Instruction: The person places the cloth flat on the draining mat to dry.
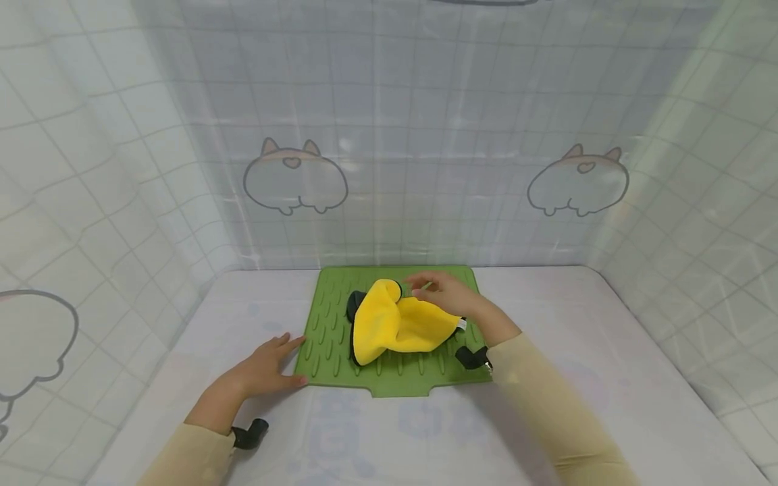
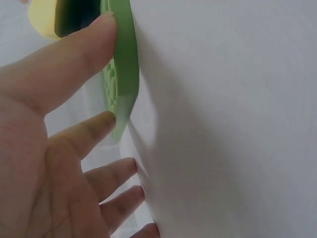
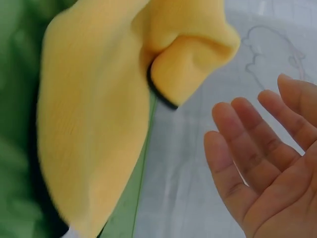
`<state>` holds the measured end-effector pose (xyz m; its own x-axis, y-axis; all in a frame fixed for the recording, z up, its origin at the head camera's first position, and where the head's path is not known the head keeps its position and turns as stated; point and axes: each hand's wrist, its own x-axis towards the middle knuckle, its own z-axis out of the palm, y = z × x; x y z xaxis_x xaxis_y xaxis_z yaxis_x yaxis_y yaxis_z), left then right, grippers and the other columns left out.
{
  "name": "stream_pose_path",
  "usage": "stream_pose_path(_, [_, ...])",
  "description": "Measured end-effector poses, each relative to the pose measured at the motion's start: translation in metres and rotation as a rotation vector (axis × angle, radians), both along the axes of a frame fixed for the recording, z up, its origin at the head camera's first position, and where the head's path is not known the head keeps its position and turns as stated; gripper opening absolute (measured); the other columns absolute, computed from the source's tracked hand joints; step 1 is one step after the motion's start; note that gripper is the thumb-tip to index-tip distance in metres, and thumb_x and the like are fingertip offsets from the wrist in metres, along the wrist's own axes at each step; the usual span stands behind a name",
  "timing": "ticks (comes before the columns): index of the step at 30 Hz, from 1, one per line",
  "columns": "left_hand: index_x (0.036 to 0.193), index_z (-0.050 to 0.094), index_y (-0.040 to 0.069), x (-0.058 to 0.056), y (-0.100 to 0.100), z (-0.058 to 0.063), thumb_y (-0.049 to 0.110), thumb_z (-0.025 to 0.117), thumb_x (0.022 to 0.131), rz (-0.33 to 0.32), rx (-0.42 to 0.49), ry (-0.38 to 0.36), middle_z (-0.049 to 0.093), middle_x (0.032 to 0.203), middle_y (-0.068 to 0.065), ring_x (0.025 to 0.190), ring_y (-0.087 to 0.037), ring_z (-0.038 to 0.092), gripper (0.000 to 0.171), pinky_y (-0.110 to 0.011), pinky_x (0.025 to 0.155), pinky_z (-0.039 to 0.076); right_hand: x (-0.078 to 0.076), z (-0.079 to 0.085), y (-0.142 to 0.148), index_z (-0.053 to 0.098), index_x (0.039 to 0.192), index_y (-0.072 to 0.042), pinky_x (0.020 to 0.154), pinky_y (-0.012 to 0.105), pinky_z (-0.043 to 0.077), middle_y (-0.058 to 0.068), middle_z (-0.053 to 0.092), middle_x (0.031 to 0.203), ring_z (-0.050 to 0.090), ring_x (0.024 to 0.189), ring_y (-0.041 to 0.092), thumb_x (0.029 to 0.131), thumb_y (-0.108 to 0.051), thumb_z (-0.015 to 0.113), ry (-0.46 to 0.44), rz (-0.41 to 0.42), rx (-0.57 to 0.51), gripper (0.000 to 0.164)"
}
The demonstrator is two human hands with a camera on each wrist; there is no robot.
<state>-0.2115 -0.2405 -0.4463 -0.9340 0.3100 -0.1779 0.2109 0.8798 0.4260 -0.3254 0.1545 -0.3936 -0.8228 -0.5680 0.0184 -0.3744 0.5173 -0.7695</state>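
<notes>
While the left hand, grip spread, touches the left edge of the mat, the right hand, grip uncurled, hovers over it beside the cloth.

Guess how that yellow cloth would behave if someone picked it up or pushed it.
The yellow cloth would probably flop and sag when lifted, since it lies in soft, loose folds. It is likely light for its size, as it looks like thin fabric. Pushed, it might bunch rather than slide, given its fuzzy surface and the ridged green mat beneath.
</notes>
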Motion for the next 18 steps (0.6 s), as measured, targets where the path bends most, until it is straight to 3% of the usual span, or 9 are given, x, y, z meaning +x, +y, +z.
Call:
stream_pose_path(11, [0.152, 0.039, 0.002, -0.002, -0.001, -0.006, 0.049, 0.076, 0.085, -0.004, 0.005, -0.002, 0.027, 0.155, -0.036, 0.14, -0.06, 0.02, 0.09, -0.073, 0.108, 0.025, -0.008, -0.007, 0.029, 0.062, 0.137, -0.016, 0.098, 0.05, 0.049, 0.009, 0.062, 0.133, 0.059, 0.115, 0.028, 0.104, -0.03, 0.057, 0.048, -0.064, 0.072, 0.036])
stream_pose_path(18, [0.149, 0.04, -0.004, -0.004, 0.009, 0.001, 0.045, 0.072, 0.09, 0.029, 0.018, -0.01, 0.027, 0.152, -0.04, 0.139, -0.061, 0.023, 0.084, -0.072, 0.108, 0.025, -0.016, -0.016, 0.033, 0.062, 0.136, -0.007, 0.1, 0.049, 0.049, 0.009, 0.063, 0.13, 0.059, 0.117, 0.031, 0.105, -0.028, 0.056, 0.033, -0.069, 0.077, 0.038])
